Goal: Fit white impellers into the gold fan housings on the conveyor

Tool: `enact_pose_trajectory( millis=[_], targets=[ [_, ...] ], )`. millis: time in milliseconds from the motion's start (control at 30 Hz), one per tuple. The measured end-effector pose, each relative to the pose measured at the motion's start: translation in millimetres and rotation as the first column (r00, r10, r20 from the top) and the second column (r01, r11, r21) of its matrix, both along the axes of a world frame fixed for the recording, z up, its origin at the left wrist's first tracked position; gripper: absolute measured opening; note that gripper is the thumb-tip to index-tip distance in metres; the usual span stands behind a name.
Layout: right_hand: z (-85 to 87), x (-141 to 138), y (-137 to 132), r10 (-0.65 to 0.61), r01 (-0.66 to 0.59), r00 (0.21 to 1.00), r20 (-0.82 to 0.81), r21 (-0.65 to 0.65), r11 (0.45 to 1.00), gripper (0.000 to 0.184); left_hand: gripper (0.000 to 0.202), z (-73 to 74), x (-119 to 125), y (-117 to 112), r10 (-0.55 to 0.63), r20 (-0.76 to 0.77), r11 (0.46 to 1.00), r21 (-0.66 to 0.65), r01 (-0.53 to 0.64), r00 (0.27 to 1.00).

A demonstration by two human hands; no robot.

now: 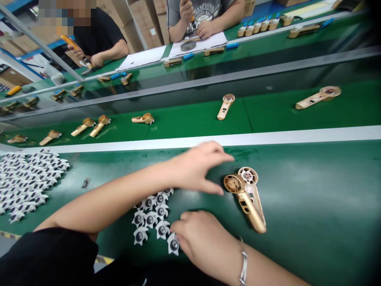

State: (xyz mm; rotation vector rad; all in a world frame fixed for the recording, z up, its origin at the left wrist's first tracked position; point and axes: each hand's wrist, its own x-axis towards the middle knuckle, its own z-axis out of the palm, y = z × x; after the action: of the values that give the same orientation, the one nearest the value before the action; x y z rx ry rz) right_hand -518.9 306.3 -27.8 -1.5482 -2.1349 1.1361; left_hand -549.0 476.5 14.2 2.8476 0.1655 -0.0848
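Note:
My left hand (196, 169) reaches across the green table with its fingers stretched out and apart, holding nothing. Its fingertips are just left of two gold handheld-fan housings (247, 196) that lie side by side. My right hand (202, 238), with a bracelet on the wrist, rests lower down with its fingers curled. They pinch a white fan impeller (173, 244) at the edge of a small cluster of white impellers (151, 218) lying between my hands.
A large pile of white impellers (26, 178) lies at the left. Several gold fan housings (225, 106) lie on the green belt beyond a white strip (297, 137). Across the line, two people (98, 39) work at the far bench with white sheets (143, 57).

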Motion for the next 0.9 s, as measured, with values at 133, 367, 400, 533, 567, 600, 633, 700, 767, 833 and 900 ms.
enact_pose_trajectory(
  millis=[133, 367, 400, 533, 567, 600, 633, 700, 767, 833, 900],
  targets=[
    [-3.8, -3, 3, 0.042, -0.043, 0.999, 0.026, 0.021, 0.999, 0.019, 0.046, -20.6, 28, -38, -0.266, 0.054, 0.963, -0.021, 0.267, 0.962],
    [5.1, 8, -1, -0.064, 0.064, 0.998, -0.004, 0.068, 0.996, 0.011, 0.032, -17.2, -2, -5, -0.145, 0.081, 0.987, -0.060, 0.150, 0.986],
    [8.0, 11, -2, -0.082, 0.083, 0.996, -0.019, 0.065, 0.994, 0.010, 0.034, -16.4, -9, -1, -0.066, 0.086, 0.995, -0.071, 0.072, 0.994],
    [20.3, 22, -3, -0.155, 0.157, 0.986, -0.068, 0.025, 0.987, 0.014, 0.036, -19.7, -24, -3, 0.385, 0.027, 0.921, -0.076, -0.382, 0.922],
    [23.2, 26, -3, -0.182, 0.183, 0.979, -0.092, -0.002, 0.983, 0.015, 0.041, -21.2, -23, -5, 0.446, -0.011, 0.892, -0.081, -0.445, 0.895],
    [25.8, 30, -1, -0.217, 0.215, 0.968, -0.124, -0.031, 0.976, 0.016, 0.043, -22.2, -21, -7, 0.478, -0.050, 0.872, -0.094, -0.480, 0.877],
    [28.1, 34, 0, -0.263, 0.256, 0.951, -0.164, -0.061, 0.965, 0.017, 0.040, -22.4, -18, -9, 0.493, -0.081, 0.858, -0.117, -0.500, 0.866],
    [31.5, 43, 3, -0.381, 0.365, 0.889, -0.253, -0.110, 0.924, 0.017, 0.030, -19.4, -14, -8, 0.498, -0.109, 0.838, -0.193, -0.510, 0.860],
    [33.3, 51, 5, -0.524, 0.507, 0.782, -0.338, -0.144, 0.850, 0.015, 0.023, -11.8, -15, -5, 0.481, -0.132, 0.809, -0.313, -0.497, 0.867],
    [34.0, 57, 5, -0.662, 0.661, 0.630, -0.407, -0.167, 0.732, 0.011, 0.025, -1.8, -23, -4, 0.432, -0.186, 0.754, -0.463, -0.467, 0.882],
    [34.4, 60, 3, -0.758, 0.789, 0.480, -0.442, -0.161, 0.593, 0.008, 0.029, 8.1, -37, -6, 0.370, -0.242, 0.674, -0.594, -0.439, 0.897]
  ],
)
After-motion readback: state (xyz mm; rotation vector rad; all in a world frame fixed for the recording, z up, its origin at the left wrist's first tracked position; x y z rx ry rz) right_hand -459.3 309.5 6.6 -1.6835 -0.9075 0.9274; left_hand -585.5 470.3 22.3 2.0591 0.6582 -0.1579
